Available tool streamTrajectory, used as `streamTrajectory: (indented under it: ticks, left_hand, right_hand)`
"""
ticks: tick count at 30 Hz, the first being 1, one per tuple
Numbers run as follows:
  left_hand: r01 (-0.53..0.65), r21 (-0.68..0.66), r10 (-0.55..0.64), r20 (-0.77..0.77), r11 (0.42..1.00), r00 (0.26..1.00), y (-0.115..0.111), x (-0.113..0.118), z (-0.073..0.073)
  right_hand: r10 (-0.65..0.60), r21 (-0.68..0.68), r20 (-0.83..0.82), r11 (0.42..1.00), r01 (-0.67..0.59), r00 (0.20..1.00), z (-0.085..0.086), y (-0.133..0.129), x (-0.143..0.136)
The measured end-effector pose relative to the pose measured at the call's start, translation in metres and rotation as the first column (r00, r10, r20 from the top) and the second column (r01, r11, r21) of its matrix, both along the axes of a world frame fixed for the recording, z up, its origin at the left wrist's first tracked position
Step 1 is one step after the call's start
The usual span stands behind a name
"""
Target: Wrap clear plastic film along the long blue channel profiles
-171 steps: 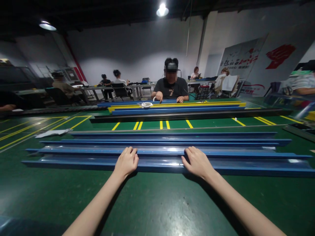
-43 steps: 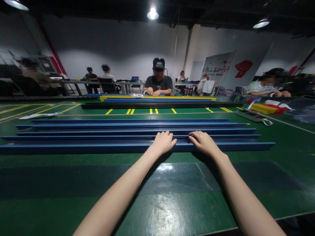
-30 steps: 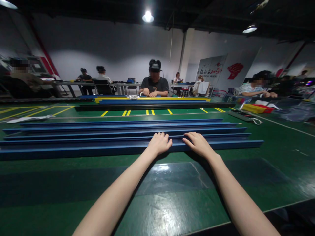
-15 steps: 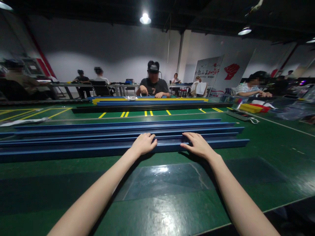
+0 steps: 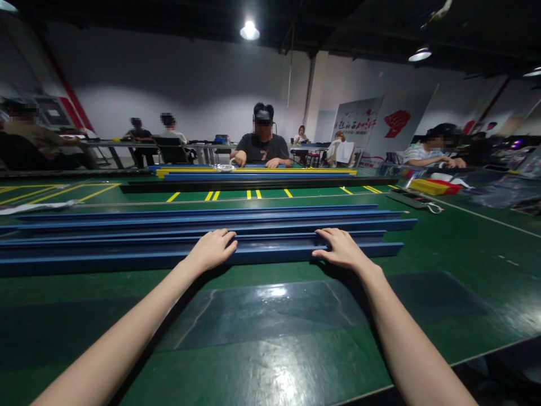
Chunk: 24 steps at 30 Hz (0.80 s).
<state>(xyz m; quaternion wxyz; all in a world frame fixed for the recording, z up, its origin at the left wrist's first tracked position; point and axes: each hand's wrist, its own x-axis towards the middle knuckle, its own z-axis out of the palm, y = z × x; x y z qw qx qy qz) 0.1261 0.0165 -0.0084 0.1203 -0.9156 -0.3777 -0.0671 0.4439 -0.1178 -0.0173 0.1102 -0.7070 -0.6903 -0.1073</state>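
A long blue channel strip (image 5: 274, 257) lies crosswise on the green table, nearest to me in a group of similar strips. My left hand (image 5: 212, 250) is closed across it left of the middle, fingers over its far edge and thumb at the near side. Farther right, my right hand (image 5: 341, 248) spans the same strip, fingertips on the far wall and thumb against the near wall. Past my hands lie several more blue strips (image 5: 296, 216), roughly parallel. A clear sheet (image 5: 262, 321) lies flat on the table between my forearms.
Beyond the blue strips runs a long black strip (image 5: 296, 185), with yellow and blue strips (image 5: 270, 173) behind it. A co-worker (image 5: 262, 144) sits opposite. To the right are a yellow tray (image 5: 426, 187) and a grey flat device (image 5: 414, 200). Yellow tape lines mark the table.
The nearest blue strip has slid left, its right end now closer to my right hand. My left hand has moved left with it, while my right hand has stayed in nearly the same place.
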Motion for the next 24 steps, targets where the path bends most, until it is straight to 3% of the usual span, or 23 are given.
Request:
streamTrajectory:
  ticks: [6,12,18,24]
  left_hand:
    - [0.028,-0.073,-0.032,-0.045,0.997,0.998,-0.005,0.014,0.011]
    - [0.134,-0.052,-0.133,0.018,0.990,0.991,-0.024,0.058,0.015]
    - [0.137,-0.109,-0.130,0.072,0.984,0.989,-0.031,0.100,0.009]
    - [0.055,-0.063,-0.049,0.089,0.997,0.995,-0.035,0.110,0.000]
  right_hand:
    - [-0.001,-0.021,0.054,1.000,0.003,0.999,0.005,0.004,-0.024]
    - [0.004,0.018,0.097,1.000,-0.006,0.995,0.004,0.010,-0.059]
    - [-0.017,0.055,0.081,0.998,0.012,0.997,0.002,0.014,-0.079]
    - [0.010,0.051,0.074,0.999,-0.014,0.997,0.000,0.015,-0.074]
